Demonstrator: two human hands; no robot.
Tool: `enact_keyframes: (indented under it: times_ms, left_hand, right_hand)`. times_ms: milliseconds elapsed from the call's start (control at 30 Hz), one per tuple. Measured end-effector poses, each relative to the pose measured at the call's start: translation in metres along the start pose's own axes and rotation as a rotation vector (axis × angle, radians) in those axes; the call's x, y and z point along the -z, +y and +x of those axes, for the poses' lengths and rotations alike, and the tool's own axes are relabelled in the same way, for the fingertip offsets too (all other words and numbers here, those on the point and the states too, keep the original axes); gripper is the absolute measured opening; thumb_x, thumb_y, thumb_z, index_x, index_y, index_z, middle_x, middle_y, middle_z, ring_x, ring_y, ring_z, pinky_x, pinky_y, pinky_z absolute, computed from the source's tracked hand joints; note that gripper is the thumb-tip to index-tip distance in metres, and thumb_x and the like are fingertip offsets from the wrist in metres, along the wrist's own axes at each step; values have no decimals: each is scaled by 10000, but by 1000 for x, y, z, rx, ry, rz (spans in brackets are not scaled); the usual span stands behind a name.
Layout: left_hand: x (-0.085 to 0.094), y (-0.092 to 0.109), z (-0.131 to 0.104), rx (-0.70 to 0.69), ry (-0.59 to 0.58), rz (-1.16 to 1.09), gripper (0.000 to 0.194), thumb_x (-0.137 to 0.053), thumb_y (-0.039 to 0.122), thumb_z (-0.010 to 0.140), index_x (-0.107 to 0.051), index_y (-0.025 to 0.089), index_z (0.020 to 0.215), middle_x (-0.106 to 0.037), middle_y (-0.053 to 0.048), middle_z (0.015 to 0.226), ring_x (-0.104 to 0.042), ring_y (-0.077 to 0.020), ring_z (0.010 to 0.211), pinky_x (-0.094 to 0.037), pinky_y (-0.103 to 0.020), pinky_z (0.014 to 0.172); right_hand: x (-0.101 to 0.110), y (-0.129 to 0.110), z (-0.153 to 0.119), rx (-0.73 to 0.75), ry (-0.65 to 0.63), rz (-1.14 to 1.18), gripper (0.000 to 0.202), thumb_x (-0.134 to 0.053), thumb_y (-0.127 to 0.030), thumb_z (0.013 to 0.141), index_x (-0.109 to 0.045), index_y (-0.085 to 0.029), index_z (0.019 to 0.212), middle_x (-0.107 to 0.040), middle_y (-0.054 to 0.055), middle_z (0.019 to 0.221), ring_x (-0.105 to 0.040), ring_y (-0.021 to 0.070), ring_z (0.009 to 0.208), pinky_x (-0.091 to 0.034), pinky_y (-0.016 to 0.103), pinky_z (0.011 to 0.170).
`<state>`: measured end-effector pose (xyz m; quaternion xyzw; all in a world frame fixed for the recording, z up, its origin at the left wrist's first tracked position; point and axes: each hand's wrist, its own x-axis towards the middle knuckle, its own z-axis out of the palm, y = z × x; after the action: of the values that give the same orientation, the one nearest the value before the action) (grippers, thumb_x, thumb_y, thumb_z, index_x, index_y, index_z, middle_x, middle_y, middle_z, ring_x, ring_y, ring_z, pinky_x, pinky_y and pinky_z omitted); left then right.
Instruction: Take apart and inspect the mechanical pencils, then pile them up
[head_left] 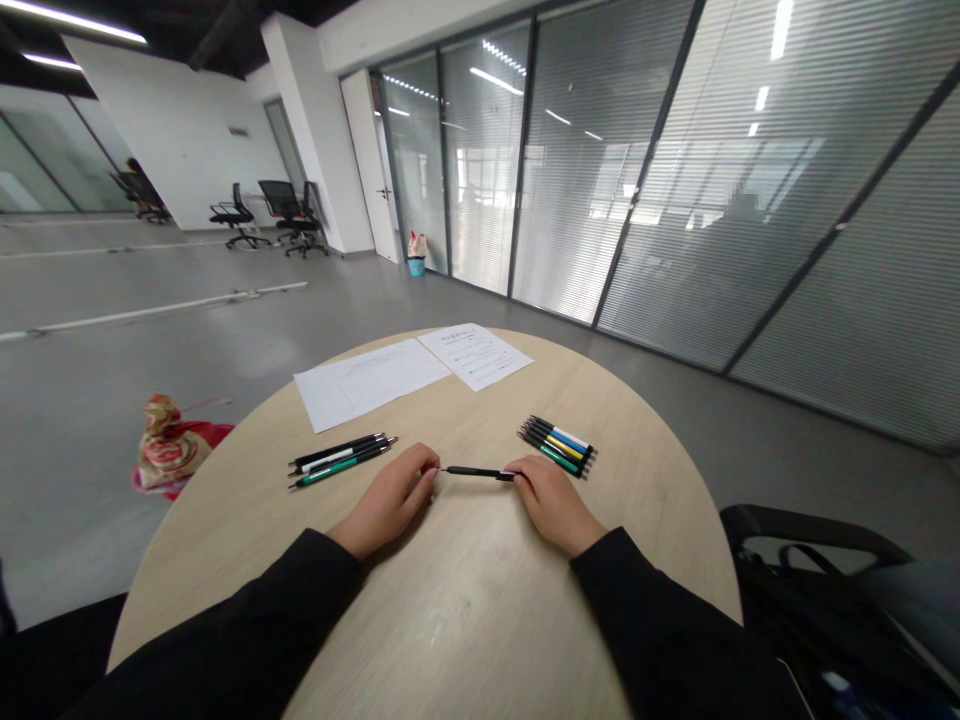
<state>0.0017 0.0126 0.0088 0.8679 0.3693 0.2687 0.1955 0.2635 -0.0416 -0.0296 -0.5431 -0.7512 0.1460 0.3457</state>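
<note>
A slim black mechanical pencil [480,472] lies level between my two hands, just above or on the round table. My right hand [559,505] is closed on its clip end. At the thin pointed tip, the fingers of my left hand [394,500] are pinched together; whether they also hold a bit of lead is too small to tell. Left of my left hand rest several similar pencils [341,460] with black, white and green barrels. Beyond my right hand, a neat row of several more pencils [559,445] shows white, blue, yellow and green barrels.
Two printed paper sheets [375,380] lie toward the far edge of the round wooden table [465,600]. A red and beige bag [176,450] sits on the floor at left. A black chair [817,540] stands close by on the right. Glass partitions with blinds rise behind.
</note>
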Motion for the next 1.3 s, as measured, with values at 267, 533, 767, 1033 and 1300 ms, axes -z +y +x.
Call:
enact_keyframes:
  times_ms: [267, 533, 767, 1033, 1300]
  left_hand:
    - [0, -1, 0, -6, -3, -6, 236, -367, 312, 1003, -541, 197, 892, -610, -49, 859, -557, -196, 777, -482, -332, 740]
    - [0, -2, 0, 0, -17, -4, 242, -366, 319, 1002, -542, 201, 886, -616, -49, 855, -562, -203, 785, -486, -339, 744]
    - [-2, -4, 0, -9, -40, 0, 244, -372, 309, 1010, -550, 201, 883, -612, -37, 854, -567, -193, 781, -479, -327, 753]
    - [-2, -4, 0, 25, -39, -28, 244, -374, 324, 1010, -542, 199, 884, -604, -36, 843, -563, -197, 772, -469, -335, 743]
    - [0, 1, 1, 69, 11, -93, 239, -397, 335, 992, -543, 193, 868, -606, -30, 824, -556, -192, 755, -459, -323, 715]
  right_hand:
    - [0, 1, -1, 20, 2, 12, 213, -479, -108, 959, -674, -171, 1021, -696, 82, 1009, -619, 204, 987, -477, 355, 933]
    - [1, -2, 0, 8, 11, -9, 213, -482, -105, 953, -676, -171, 1012, -695, 81, 984, -624, 203, 980, -479, 347, 918]
    - [1, -1, 1, -18, 41, 23, 208, -467, -123, 964, -667, -173, 989, -690, 82, 973, -622, 204, 963, -479, 335, 892]
    - [2, -3, 1, -25, 67, 45, 206, -466, -132, 968, -668, -170, 984, -697, 83, 982, -624, 207, 951, -480, 343, 887]
    - [0, -3, 0, -5, 11, 11, 209, -509, -85, 938, -682, -171, 1017, -707, 79, 1016, -627, 206, 998, -467, 345, 942]
